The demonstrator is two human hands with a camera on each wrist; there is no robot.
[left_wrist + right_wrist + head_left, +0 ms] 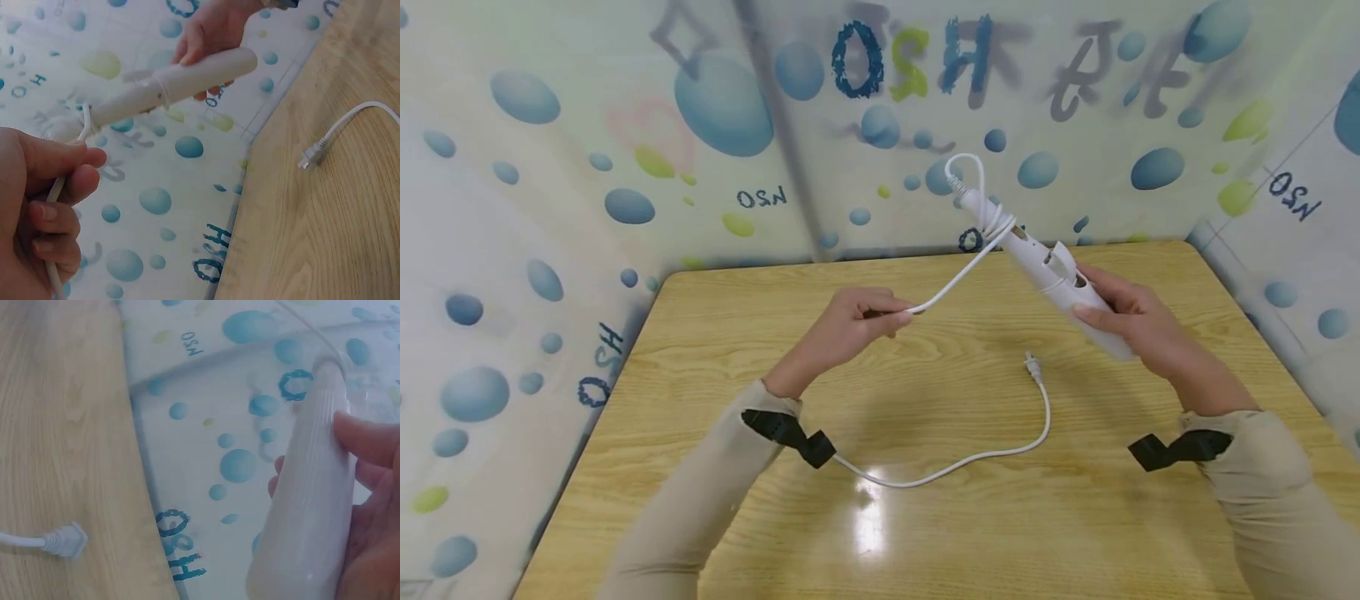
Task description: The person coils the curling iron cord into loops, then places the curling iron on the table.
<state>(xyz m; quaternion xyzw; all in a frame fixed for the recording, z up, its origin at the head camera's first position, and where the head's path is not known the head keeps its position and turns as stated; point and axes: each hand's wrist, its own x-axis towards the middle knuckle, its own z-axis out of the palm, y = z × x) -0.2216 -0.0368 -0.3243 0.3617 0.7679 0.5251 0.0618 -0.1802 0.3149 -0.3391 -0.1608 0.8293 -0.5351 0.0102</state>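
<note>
My right hand [1142, 325] grips the wide end of a white wand-shaped electric appliance [1036, 260], tilted in the air above the table's far right. Its narrow end points up and to the left, with a few turns of white power cord [958, 277] around it. On the body sit a raised tab and dark slots. Between thumb and fingers, my left hand [856, 323] pinches the cord a short way from those turns. In the left wrist view the cord runs down through the curled fingers [56, 219]. The right wrist view shows the smooth wide end [303, 519] close up.
The cord's loose part curves across the wooden table [760, 333], ending in a two-pronged plug [1033, 365] beneath the appliance. Patterned sheets [715, 192] with blue spots stand behind the table and at both sides. A dark wrist strap [790, 433] sits on each sleeve.
</note>
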